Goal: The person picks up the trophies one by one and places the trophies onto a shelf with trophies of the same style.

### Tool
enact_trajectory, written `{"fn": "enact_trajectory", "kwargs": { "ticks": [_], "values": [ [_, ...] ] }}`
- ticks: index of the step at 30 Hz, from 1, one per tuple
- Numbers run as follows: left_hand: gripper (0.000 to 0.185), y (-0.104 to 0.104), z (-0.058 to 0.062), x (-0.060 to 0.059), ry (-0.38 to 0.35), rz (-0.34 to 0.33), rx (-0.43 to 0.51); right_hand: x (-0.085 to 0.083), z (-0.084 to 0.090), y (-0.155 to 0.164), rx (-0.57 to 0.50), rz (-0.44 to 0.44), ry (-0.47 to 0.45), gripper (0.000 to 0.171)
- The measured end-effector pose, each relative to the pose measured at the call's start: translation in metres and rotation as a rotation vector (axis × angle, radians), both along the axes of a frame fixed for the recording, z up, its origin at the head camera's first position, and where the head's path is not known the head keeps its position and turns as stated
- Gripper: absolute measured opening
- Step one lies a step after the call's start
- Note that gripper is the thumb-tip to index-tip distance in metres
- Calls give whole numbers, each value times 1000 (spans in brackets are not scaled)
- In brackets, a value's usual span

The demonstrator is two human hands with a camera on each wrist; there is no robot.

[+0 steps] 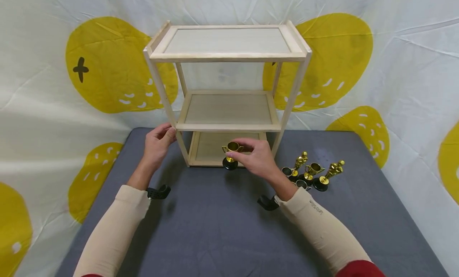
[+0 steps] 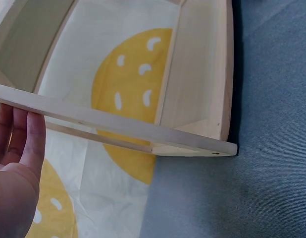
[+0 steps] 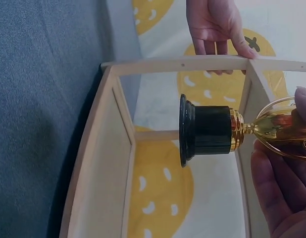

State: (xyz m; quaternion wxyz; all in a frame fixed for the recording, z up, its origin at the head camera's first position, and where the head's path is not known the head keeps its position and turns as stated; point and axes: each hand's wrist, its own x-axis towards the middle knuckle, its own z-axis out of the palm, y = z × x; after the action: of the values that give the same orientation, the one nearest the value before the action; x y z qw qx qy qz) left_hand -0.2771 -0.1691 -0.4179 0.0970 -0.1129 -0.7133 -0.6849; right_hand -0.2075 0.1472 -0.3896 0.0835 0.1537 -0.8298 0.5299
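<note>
A pale wooden three-tier shelf point(image 1: 229, 55) stands at the back of the grey table point(image 1: 215, 229). My left hand point(image 1: 159, 143) grips its front left post just below the middle shelf; the left wrist view shows the fingers point(image 2: 24, 139) against the post point(image 2: 118, 126). My right hand point(image 1: 256, 155) holds a small gold trophy cup point(image 1: 231, 152) with a black base, upright, in front of the bottom shelf's edge. In the right wrist view the trophy cup point(image 3: 207, 130) is pinched by its gold bowl, with the shelf frame point(image 3: 168, 64) and left hand point(image 3: 215, 22) beyond it.
Several more small gold trophies point(image 1: 313, 173) on black bases stand together on the table to the right of my right wrist. A white cloth with large yellow shapes point(image 1: 107, 65) hangs behind and beside the table. All three shelves are bare.
</note>
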Motion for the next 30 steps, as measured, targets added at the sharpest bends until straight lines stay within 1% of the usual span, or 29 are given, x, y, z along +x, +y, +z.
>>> {"fn": "enact_trajectory", "kwargs": {
  "ticks": [6, 11, 17, 22, 27, 30],
  "values": [
    [40, 0, 1, 0, -4, 25, -28, -4, -2, -7, -16, -13, -34, 35],
    [40, 0, 1, 0, 2, 30, -49, -8, -5, -11, -7, -31, -33, 35],
    [39, 1, 0, 0, -8, 28, -35, -12, -9, -14, -34, -16, -34, 34],
    [40, 2, 0, 0, 6, 23, -22, -16, -13, -18, -40, -20, -37, 34],
    [38, 1, -1, 1, 1, 34, -38, -21, -17, -22, -45, -6, -47, 34],
    [39, 1, 0, 0, -7, 41, -45, -24, -19, -24, -45, -15, -49, 35]
  ]
}}
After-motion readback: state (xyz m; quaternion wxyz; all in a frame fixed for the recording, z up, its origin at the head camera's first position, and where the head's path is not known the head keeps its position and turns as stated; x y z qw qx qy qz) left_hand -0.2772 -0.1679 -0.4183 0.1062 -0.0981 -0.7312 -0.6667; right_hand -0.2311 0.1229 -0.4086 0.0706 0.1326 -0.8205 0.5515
